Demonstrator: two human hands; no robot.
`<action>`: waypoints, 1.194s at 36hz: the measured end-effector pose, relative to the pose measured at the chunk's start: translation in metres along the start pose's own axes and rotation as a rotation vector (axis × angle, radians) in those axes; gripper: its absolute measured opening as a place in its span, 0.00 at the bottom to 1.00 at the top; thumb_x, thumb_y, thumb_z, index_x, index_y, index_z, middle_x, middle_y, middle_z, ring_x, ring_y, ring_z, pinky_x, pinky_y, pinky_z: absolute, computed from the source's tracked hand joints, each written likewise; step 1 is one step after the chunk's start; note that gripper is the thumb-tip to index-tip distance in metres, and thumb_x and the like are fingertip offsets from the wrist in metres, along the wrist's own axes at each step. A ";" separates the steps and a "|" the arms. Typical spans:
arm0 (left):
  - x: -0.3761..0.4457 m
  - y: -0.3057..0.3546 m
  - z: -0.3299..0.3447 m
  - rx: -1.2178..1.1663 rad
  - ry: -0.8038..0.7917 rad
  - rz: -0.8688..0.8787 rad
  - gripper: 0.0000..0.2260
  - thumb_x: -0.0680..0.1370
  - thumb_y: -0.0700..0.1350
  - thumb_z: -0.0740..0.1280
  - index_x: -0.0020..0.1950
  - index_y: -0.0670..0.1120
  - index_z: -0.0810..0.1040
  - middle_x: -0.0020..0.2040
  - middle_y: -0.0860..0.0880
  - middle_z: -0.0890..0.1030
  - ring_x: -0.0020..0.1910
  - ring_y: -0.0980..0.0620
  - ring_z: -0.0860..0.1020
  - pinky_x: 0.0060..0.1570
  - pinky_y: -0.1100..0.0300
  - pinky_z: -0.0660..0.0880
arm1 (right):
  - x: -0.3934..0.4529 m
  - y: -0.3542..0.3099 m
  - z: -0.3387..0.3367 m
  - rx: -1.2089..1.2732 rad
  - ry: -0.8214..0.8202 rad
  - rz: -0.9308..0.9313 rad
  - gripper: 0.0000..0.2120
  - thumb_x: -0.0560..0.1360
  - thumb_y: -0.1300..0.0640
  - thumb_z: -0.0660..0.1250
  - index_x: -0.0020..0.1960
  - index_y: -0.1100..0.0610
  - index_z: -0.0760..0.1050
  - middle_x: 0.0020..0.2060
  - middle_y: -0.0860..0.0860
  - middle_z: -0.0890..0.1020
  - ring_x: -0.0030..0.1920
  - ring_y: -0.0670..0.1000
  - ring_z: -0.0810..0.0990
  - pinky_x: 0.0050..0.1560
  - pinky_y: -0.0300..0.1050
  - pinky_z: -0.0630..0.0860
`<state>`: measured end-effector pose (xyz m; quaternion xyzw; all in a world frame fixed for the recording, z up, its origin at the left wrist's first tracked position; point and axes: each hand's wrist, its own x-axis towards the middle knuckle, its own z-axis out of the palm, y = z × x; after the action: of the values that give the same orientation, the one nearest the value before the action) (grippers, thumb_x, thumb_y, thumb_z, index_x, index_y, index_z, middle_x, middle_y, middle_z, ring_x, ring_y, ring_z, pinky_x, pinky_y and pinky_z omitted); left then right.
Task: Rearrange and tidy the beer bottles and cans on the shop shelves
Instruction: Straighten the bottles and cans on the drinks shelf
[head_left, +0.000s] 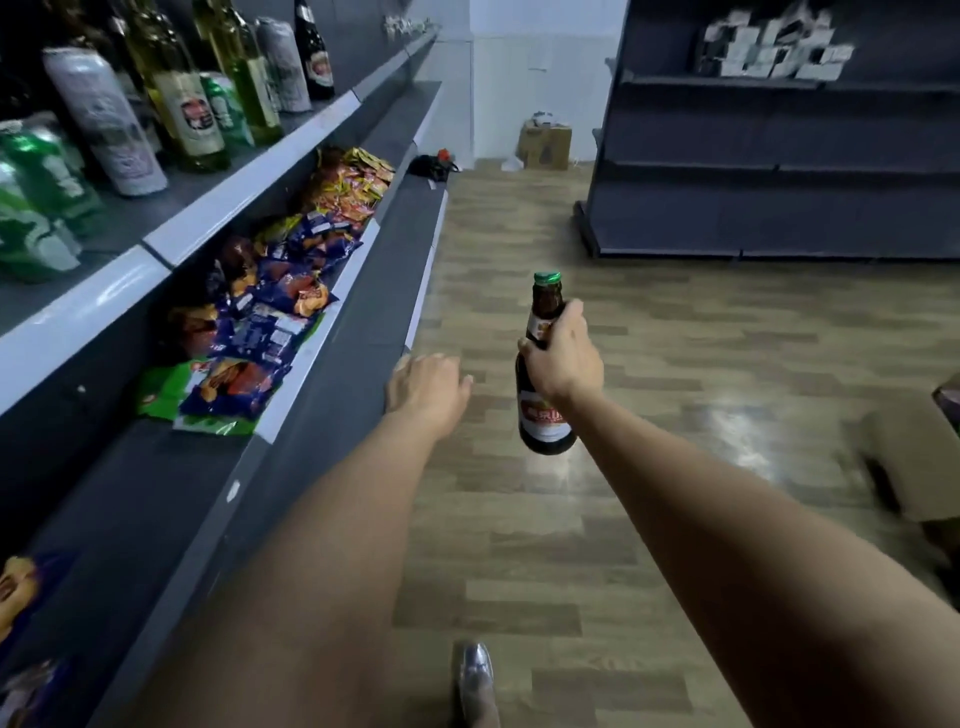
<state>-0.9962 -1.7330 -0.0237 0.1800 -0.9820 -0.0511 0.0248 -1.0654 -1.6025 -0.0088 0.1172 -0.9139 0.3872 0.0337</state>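
The right hand (563, 358) grips a brown beer bottle (543, 364) with a green cap around its shoulder and upper label, fingers and thumb curled round the glass, holding it upright in the air over the wooden floor (675, 364), well clear of any shelf. The left hand (428, 387) holds nothing; its fingers hang loosely bent, just beside the front edge of the lower shelf (332, 374). The beer shelf (156, 213) lies at about ten o'clock from the bottle, carrying tall green-glass bottles (184, 93), a dark bottle (313, 49), white cans (106, 122) and green cans (36, 202) in a loose, uneven row. Below it, at nine o'clock, sit snack packets (260, 312). This looks like the carrying step: one bottle in transit towards the drinks. The next move probably calls for lifting the bottle up and left to the beer shelf, picking a gap, perhaps near the dark bottle, and setting it down upright without knocking its neighbours.
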 end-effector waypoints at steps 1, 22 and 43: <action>0.021 -0.003 0.000 0.011 0.010 0.008 0.15 0.82 0.51 0.55 0.59 0.45 0.77 0.60 0.46 0.78 0.62 0.46 0.74 0.67 0.54 0.60 | 0.018 -0.002 0.004 -0.005 0.002 0.002 0.17 0.77 0.53 0.65 0.57 0.59 0.61 0.61 0.58 0.72 0.58 0.63 0.75 0.48 0.52 0.69; 0.348 -0.045 -0.017 -0.037 0.065 -0.073 0.17 0.82 0.51 0.56 0.63 0.45 0.76 0.62 0.44 0.77 0.60 0.43 0.74 0.58 0.54 0.69 | 0.335 -0.047 0.096 -0.038 -0.088 -0.057 0.16 0.78 0.51 0.64 0.52 0.56 0.57 0.61 0.57 0.73 0.58 0.63 0.76 0.47 0.50 0.67; 0.659 -0.074 -0.047 0.072 0.170 -0.309 0.14 0.82 0.50 0.57 0.58 0.45 0.77 0.55 0.44 0.79 0.52 0.45 0.77 0.43 0.55 0.71 | 0.666 -0.125 0.182 0.024 -0.218 -0.410 0.15 0.78 0.53 0.63 0.57 0.58 0.59 0.59 0.57 0.75 0.53 0.63 0.77 0.43 0.51 0.69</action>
<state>-1.5829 -2.0406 0.0345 0.3331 -0.9382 -0.0038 0.0934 -1.6767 -1.9419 0.0531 0.3421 -0.8645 0.3681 0.0116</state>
